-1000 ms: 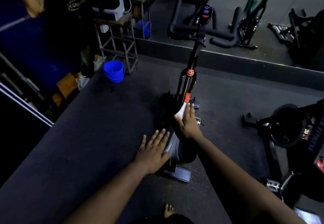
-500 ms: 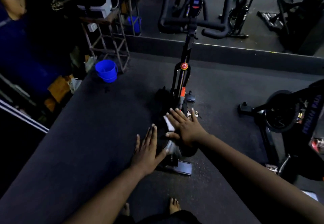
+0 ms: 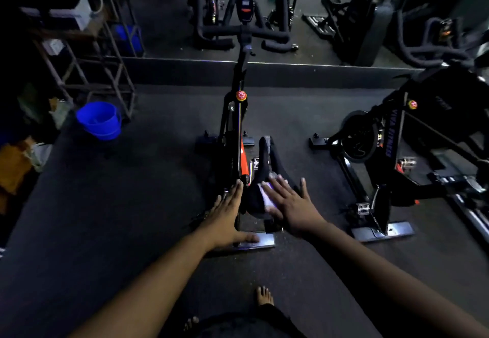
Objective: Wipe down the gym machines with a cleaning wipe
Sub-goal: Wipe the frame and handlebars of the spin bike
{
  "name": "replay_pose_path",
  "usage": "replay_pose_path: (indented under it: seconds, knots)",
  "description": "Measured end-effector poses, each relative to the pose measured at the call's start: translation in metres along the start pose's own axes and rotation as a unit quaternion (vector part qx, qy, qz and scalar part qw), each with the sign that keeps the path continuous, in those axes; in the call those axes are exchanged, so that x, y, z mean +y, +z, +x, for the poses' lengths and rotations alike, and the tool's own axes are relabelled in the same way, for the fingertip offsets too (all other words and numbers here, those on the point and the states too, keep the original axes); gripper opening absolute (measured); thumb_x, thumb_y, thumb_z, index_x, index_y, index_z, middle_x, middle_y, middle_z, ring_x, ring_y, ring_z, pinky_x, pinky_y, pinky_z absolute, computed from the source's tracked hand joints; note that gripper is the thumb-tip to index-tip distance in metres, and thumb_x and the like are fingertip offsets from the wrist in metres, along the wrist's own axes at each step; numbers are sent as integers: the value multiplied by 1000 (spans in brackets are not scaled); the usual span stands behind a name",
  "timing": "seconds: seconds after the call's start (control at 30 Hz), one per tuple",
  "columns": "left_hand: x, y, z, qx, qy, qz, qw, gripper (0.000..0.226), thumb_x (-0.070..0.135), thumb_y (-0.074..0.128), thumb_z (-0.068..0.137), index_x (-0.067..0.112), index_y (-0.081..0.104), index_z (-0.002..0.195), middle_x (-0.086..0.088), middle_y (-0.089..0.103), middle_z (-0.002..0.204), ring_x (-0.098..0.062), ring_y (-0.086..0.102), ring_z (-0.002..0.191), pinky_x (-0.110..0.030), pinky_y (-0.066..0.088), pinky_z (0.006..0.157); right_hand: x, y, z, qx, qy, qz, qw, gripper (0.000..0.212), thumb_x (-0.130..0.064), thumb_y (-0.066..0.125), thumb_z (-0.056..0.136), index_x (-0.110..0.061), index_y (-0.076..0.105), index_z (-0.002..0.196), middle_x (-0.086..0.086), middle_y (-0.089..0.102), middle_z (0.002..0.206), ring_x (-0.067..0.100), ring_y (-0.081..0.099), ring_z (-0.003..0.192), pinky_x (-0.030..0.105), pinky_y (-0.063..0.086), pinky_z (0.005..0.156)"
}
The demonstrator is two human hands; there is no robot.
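On the saddle of the middle bike: wipe is a pale patch, pressed flat under the right hand. Fingers straight and spread, palm down, not curled round the wipe. Wipe edges partly hidden by the hand; lighting is dim, so I can't tell how much of the saddle it covers.

Left hand also flat, fingers straight and together, against the saddle's left flank, thumb out toward the rear base bar. Reads as bracing, holding nothing.

Step, my read: mid-wipe on the saddle top, rear half. Nose of the saddle runs away from the person and looks untouched by the hand right now.

Next move likely calls for: keep palm pressure so the wipe doesn't slip out, sweep forward along the nose, then down the sides. After that frame, red knob, handlebars, console.

Around: second bike to the right, well apart. Blue bucket on the floor far left, by a metal rack. Bare foot below, near the bottom edge.
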State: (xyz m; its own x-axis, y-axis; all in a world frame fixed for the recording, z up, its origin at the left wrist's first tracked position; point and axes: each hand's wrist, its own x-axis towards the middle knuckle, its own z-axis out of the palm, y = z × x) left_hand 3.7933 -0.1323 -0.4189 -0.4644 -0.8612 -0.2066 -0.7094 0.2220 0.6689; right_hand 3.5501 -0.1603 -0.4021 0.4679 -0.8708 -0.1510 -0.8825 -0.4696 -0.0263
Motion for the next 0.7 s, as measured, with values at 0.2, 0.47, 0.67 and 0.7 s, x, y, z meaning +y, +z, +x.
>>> replay_pose_path:
  seconds: [0.2,0.47,0.67,0.7]
  knots:
    - [-18,-8,5,5,17,-72,997,157,108,45,43,21,-23,155,8,-26,164,-14,-15,155,-41,-5,125,-75,14,6,30,50,14,998,62,-56,14,102,-34,28,159,1,12,170,20,-3,156,68,1,118]
    - [13,-11,33,4,31,54,998,134,106,2,58,21,-18,159,6,-28,165,-7,-21,152,-45,-9,126,2,10,-7,25,276,233,932,86,-80,17,90,-34,11,162,-2,12,170,21,8,157,60,11,122]
    - [42,-5,73,-33,-4,205,978,110,87,17,82,17,-19,159,2,-31,164,-14,-25,153,-49,-11,125,34,2,27,-3,198,376,905,72,-55,40,104,-20,17,162,9,25,166,22,25,152,27,19,120]
    - [43,-1,79,-40,-9,214,976,107,83,23,87,17,-21,159,3,-32,164,-14,-27,152,-49,-11,125,35,4,15,4,180,385,905,73,-55,40,103,-21,16,163,6,23,167,19,22,153,23,16,119]
